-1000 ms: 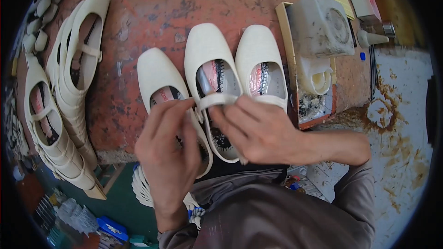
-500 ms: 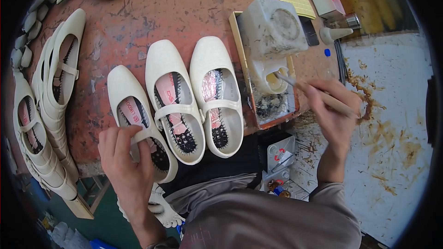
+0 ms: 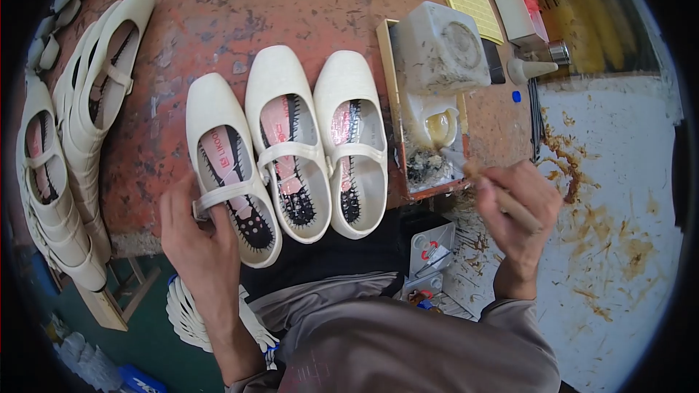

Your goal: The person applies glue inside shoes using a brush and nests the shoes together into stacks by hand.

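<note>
The left hand (image 3: 198, 236) is at the strap (image 3: 231, 191) of the leftmost shoe (image 3: 215, 102) of three on the table (image 3: 291, 4) — whether its fingers pinch the strap, I cannot tell. The right hand (image 3: 523, 207) is closed around the brush (image 3: 515, 209) — its tip is at the tray (image 3: 437, 192), just beside the mouth of the pot (image 3: 413, 118).

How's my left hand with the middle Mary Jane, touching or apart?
Apart: head view shows the left Mary Jane between left hand and middle Mary Jane.
</note>
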`<state>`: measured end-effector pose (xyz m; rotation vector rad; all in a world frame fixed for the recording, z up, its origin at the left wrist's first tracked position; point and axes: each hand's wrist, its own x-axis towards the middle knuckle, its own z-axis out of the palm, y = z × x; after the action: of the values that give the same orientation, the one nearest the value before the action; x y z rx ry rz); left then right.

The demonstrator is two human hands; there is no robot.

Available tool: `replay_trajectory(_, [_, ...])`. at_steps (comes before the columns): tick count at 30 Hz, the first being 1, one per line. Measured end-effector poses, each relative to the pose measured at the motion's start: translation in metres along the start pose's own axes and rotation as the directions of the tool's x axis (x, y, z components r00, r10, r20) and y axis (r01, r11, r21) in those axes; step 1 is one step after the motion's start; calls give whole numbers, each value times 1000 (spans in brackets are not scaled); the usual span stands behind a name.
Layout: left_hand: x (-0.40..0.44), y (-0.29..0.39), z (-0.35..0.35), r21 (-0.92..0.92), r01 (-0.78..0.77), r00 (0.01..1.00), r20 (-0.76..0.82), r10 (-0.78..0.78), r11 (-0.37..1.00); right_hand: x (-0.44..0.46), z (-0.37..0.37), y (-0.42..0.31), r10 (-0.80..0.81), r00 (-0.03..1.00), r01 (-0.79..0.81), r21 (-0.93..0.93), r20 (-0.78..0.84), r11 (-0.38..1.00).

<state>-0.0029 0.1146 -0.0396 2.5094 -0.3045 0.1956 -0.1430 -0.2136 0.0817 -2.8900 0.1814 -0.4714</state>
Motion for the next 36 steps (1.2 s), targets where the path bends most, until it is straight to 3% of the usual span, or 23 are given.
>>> replay_trajectory(1, [1,3,-4,4,39,999,-8,-39,999,-1,2,2,29,995,-35,-55,-100,998])
replay_trajectory(5, [-4,6,-16,-61,279,958,89,-273,958,2,-2,-4,100,993,-98,-44,56,994])
replay_trajectory(8, [-6,5,-18,-200,259,966,37,-257,945,7,1,11,299,951,-306,-95,-79,947])
replay_trajectory(9, [-6,6,-17,-221,237,971,15,-240,946,9,-2,9,387,921,-386,-32,48,922])
replay_trajectory(12, [-9,-1,-16,-328,228,971,13,-237,917,21,-26,-20,287,940,-335,355,182,873])
replay_trajectory(15, [-9,-7,-17,-347,193,979,7,-204,918,28,-10,-44,73,991,25,685,-114,728])
replay_trajectory(16, [-9,-10,-18,-356,181,982,11,-190,917,43,13,-52,-209,954,301,685,-216,664])
replay_trajectory(18, [-9,-14,-20,-387,180,983,27,-184,904,62,43,-88,-489,858,462,647,-154,607])
replay_trajectory(20, [-9,-16,-21,-393,154,987,17,-160,906,68,58,-121,-495,863,341,606,102,719])
replay_trajectory(22, [-9,-19,-21,-382,130,991,16,-134,915,74,80,-131,-480,856,288,592,194,753])
replay_trajectory(26, [-9,-21,-18,-381,94,995,0,-102,920,82,112,-126,-494,835,247,638,242,729])
replay_trajectory(29, [-9,-21,-17,-375,62,997,-16,-73,925,91,98,-131,-541,736,158,674,407,722])
replay_trajectory(32, [-7,-18,-18,-361,37,999,-14,-45,932,102,95,-129,-649,566,100,739,508,666])
replay_trajectory(34, [-7,-18,-17,-333,-5,999,-34,-7,943,114,88,-131,-678,503,129,729,536,672])
replay_trajectory(36, [-6,-17,-16,-306,-35,999,-46,22,951,116,88,-134,-655,553,214,672,515,709])
